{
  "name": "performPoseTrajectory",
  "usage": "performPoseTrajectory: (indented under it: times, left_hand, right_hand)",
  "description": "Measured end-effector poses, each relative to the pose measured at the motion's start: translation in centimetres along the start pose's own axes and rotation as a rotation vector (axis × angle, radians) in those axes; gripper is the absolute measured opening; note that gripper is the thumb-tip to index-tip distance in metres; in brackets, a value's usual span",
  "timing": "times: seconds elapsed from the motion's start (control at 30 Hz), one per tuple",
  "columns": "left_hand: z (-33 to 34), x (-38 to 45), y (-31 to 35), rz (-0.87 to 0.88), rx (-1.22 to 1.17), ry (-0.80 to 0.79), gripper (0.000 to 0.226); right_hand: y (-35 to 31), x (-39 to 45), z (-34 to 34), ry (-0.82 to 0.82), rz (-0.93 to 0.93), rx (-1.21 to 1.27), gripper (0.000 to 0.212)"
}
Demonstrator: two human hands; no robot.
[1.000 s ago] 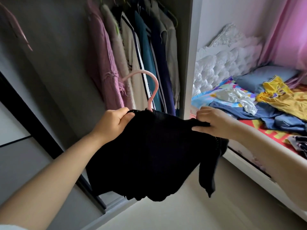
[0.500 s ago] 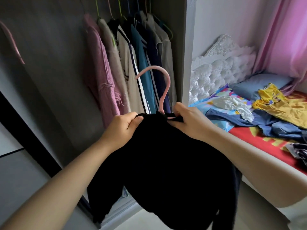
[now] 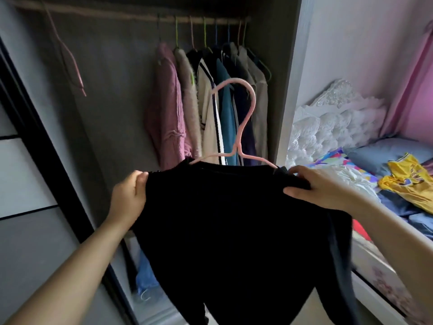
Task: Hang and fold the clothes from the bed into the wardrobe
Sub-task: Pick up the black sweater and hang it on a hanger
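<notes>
Black sweater (image 3: 234, 231) on a pink hanger (image 3: 243, 118), held up in the air in front of the open wardrobe (image 3: 112, 90), below the rail (image 3: 131, 16) and not yet hung. Hanger arms inside the neckline, hook standing upright above the collar. Left shoulder of the sweater gripped by the left hand (image 3: 128, 195), fingers curled around the fabric edge, thumb on top. Right shoulder pinched by the right hand (image 3: 316, 191), thumb under and fingers over the cloth, close to the end of the hanger arm. Body and sleeves of the sweater hanging down freely. Behind it, on the rail, a row of hung garments: a mauve knit cardigan (image 3: 166, 118), a fluffy beige top (image 3: 189, 106), a cream jacket with dark stripes (image 3: 209, 120), a teal garment (image 3: 226, 118) and several darker ones. One bare pink hanger (image 3: 70, 64) further left on the rail. To the right, the bed (image 3: 384, 285) with a white tufted headboard (image 3: 337, 123), a blue pillow (image 3: 384, 152), a yellow jersey (image 3: 407, 181), a white garment (image 3: 346, 177) and dark blue clothes (image 3: 396, 202) lying on it. Pink curtain (image 3: 417, 90) beyond.
</notes>
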State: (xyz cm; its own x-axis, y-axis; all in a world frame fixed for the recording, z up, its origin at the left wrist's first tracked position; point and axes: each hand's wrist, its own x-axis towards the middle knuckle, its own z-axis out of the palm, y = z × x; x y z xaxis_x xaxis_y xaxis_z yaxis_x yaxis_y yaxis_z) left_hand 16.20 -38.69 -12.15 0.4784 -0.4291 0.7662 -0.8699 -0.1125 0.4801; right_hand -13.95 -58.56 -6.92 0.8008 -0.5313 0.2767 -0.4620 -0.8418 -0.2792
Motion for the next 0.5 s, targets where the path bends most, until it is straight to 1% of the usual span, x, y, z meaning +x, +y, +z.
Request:
performPoseTrajectory:
  times: [0.03,0.07,0.13,0.2,0.23,0.3,0.37,0.43,0.5]
  left_hand:
    - [-0.3,0.6,-0.2,-0.030,0.002,-0.004,0.050]
    - [-0.6,1.2,-0.7,-0.037,0.002,-0.009,0.049]
    - [-1.3,2.6,-1.3,-0.018,-0.015,-0.043,0.052]
    - [-2.1,4.4,-2.7,0.016,0.003,-0.087,0.056]
    - [-2.3,5.4,-3.4,0.032,0.031,-0.106,0.055]
    - [-2.6,8.4,-5.4,0.057,0.109,-0.132,0.051]
    - [-2.6,11.4,-7.1,0.018,0.221,-0.172,0.040]
    - [-3.1,15.0,-8.9,0.011,0.352,-0.178,0.027]
    - [-4.0,18.3,-10.1,0.068,0.522,-0.169,0.025]
  right_hand:
    - [-0.2,0.3,0.6,-0.013,0.021,-0.077,0.042]
    - [-0.6,1.0,1.4,0.023,0.031,-0.092,0.047]
    - [-1.7,2.3,1.8,0.143,0.077,0.000,0.046]
    - [-3.3,4.0,1.4,0.231,0.132,0.081,0.041]
    - [-4.1,4.8,0.8,0.257,0.141,0.101,0.041]
    - [-6.0,7.7,-0.1,0.307,0.132,0.123,0.042]
    - [-7.6,10.5,-1.1,0.334,0.110,0.089,0.044]
    - [-9.2,14.0,-2.1,0.344,0.091,0.091,0.044]
    - [-10.5,17.2,-3.5,0.315,0.111,0.151,0.042]
